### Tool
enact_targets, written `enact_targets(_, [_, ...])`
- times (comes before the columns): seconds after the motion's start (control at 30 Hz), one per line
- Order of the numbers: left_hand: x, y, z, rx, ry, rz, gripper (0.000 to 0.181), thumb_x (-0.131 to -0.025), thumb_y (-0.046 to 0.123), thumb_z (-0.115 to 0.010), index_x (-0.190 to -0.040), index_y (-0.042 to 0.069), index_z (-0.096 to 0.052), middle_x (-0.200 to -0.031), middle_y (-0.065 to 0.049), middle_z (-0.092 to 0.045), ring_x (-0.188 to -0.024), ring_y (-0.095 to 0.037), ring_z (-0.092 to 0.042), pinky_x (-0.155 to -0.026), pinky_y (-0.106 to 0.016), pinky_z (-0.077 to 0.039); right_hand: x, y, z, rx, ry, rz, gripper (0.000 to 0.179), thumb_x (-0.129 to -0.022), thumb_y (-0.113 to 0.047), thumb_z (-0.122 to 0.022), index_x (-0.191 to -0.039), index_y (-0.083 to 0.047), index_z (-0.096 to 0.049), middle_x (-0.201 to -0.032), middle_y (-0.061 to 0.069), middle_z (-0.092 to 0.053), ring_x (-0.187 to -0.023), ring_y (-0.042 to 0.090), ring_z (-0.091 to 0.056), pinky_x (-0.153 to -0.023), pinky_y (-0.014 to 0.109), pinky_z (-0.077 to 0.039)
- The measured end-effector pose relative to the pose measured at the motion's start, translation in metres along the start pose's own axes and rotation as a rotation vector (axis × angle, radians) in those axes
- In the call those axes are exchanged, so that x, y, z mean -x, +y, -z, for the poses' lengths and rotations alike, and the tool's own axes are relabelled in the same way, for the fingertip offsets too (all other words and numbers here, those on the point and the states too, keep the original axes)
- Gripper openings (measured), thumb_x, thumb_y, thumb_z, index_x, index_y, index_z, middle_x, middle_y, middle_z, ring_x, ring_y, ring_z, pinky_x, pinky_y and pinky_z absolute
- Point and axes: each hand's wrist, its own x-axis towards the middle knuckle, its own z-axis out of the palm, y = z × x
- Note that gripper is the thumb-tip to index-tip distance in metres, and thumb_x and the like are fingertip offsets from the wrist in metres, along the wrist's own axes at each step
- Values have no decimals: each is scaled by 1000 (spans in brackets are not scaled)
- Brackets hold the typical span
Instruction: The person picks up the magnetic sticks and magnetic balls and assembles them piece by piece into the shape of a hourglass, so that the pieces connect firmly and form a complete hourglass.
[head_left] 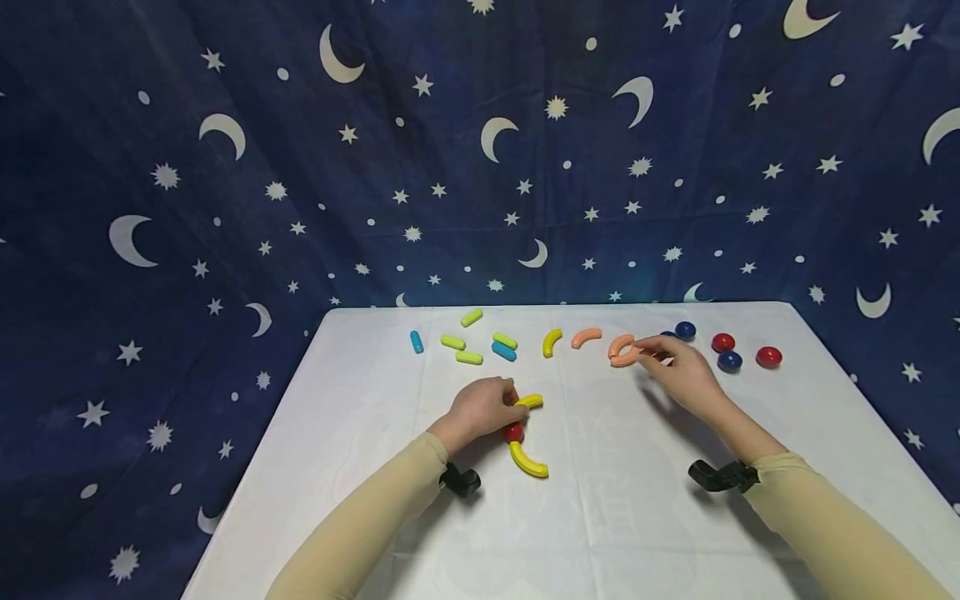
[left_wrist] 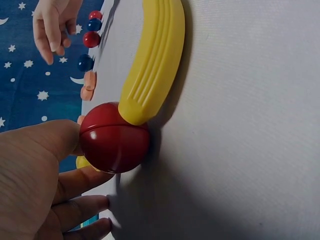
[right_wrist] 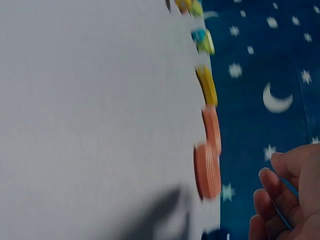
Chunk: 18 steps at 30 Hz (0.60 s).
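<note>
Left hand [head_left: 483,407] is over the middle of the bench [head_left: 600,533] in the head view, its fingers about a red ball [head_left: 513,432]. A lower yellow curve [head_left: 528,461] meets the ball on the side toward the bench's near edge. Closer to the far edge, the right hand [head_left: 678,375] reaches to an orange pair [head_left: 624,361] of curved pieces laid like a ring. I judge the step to be steadying the ball and yellow part while fetching another piece; the next move seems to call for the right fingers to pinch one orange piece, with the left keeping its hold. An upper yellow curve [head_left: 532,401] pokes out past the left thumb, which hides whether it joins the ball. Loose balls [head_left: 768,357] sit toward the far right corner, one blue one partly behind the right fingers. The near edge is cut off.

From the left wrist, thumb and index finger pinch the ball, a yellow end touching it. A scrap of yellow behind is too covered to identify.

From the right wrist, the fingers are lightly bent with a gap to the thumb, holding nothing, apart from the orange pieces. Blur makes the small pieces farther along hard to sort.
</note>
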Motion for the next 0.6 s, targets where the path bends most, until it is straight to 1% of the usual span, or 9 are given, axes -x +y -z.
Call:
enact_targets(0.07, [0,-1,0,0,0,1,21,-91,40,-73,-90,19,-69,-74,7,-60,-69,-12,-54,-62,-27,-44,0,7,10,15,37,-14,35,-104,-26,-61,-131,-4,-65,-117,17,-67,-102,30,-59,-80,40,-48])
enact_targets(0.2, [0,-2,0,4,4,2,22,-91,40,-73,-90,19,-68,-74,7,-60,-69,-12,-54,-62,-27,-43,1,23,33,31,135,-52,36,-105,-24,-58,-132,-1,-63,-119,20,-65,-106,31,-58,-78,32,-45])
enact_targets(0.3, [1,-2,0,6,8,0,22,-91,40,-73,-91,18,-69,-74,7,-59,-69,-12,-54,-62,-27,-44,2,37,49,46,207,-119,37,-106,-22,-55,-135,1,-61,-120,23,-63,-108,32,-54,-75,30,-41])
enact_targets(0.37, [1,-2,0,5,11,-5,22,-92,40,-73,-92,18,-69,-74,7,-60,-69,-12,-54,-63,-27,-44,3,48,59,53,241,-180,40,-106,-22,-53,-137,2,-59,-122,24,-61,-107,30,-52,-72,29,-40])
enact_targets(0.43, [1,-2,0,5,12,-11,22,-92,39,-73,-93,18,-70,-75,8,-59,-70,-12,-54,-63,-28,-44,5,59,69,62,271,-246,42,-106,-23,-51,-139,2,-57,-125,24,-59,-104,26,-51,-72,27,-39])
enact_targets(0.53, [1,-3,-1,3,12,-18,22,-92,39,-73,-94,18,-70,-77,8,-59,-71,-12,-54,-64,-28,-44,8,74,82,49,309,-338,45,-106,-25,-51,-142,2,-56,-127,23,-58,-95,14,-50,-70,24,-40])
enact_targets(0.6, [1,-3,-1,4,12,-19,22,-91,39,-73,-94,18,-70,-77,8,-59,-71,-12,-54,-65,-28,-44,10,81,90,39,328,-394,46,-105,-25,-51,-144,0,-54,-128,22,-58,-92,8,-48,-69,22,-39])
